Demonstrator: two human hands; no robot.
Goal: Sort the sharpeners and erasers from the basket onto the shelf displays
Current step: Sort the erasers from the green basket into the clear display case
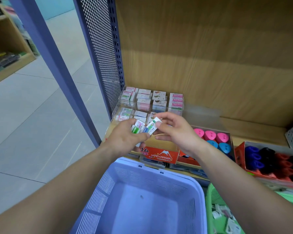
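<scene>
My left hand (125, 137) grips a small bundle of wrapped erasers (137, 128) with green, pink and blue labels. My right hand (174, 130) pinches one white eraser with a green label (153, 126) at its end, right beside the bundle. Both hands hover over the shelf, just in front of a clear display of stacked erasers (150, 103). Below my arms sits a lavender basket (142, 198) whose visible floor is bare. A green basket (215, 200) at the lower right holds several small packets.
An orange "Hard Eraser" box (161, 155) stands at the shelf's front edge. To the right are a box of pink and blue sharpeners (211, 137) and a red box of dark sharpeners (269, 162). A perforated purple upright (101, 53) bounds the shelf on the left.
</scene>
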